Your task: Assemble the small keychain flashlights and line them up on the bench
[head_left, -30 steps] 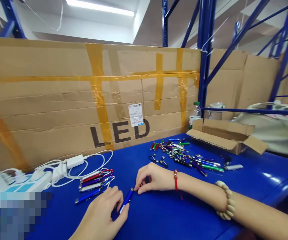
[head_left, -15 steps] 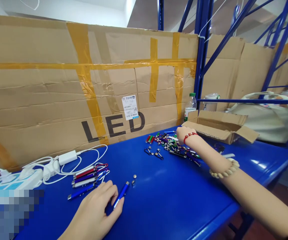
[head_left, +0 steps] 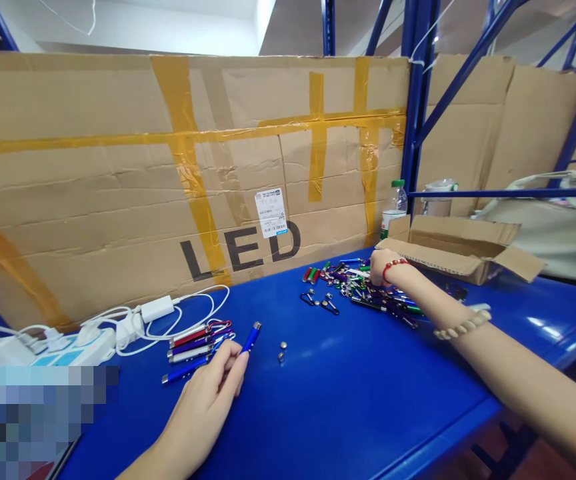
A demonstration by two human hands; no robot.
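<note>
My left hand (head_left: 208, 400) rests on the blue table (head_left: 348, 400) and pinches a blue pen-shaped flashlight (head_left: 251, 337) by its lower end, tip pointing up and right. Beside it lies a small row of finished flashlights (head_left: 193, 347) with clips. Two small silver button cells (head_left: 282, 351) sit just right of the flashlight. My right hand (head_left: 381, 268), with a red bead bracelet at the wrist, reaches far into the pile of coloured flashlights and clips (head_left: 358, 290); its fingers are curled down into the pile and what they hold is hidden.
A big taped cardboard sheet marked LED (head_left: 178, 187) stands along the back. An open cardboard box (head_left: 463, 250) and a water bottle (head_left: 394, 207) sit at the far right. A white power strip with chargers and cables (head_left: 93, 333) lies at left. Blue rack posts (head_left: 418, 133) rise behind.
My right hand let go of the flashlight's end and reached out to the far pile. My left hand lifted and turned the blue flashlight toward the row of finished ones.
</note>
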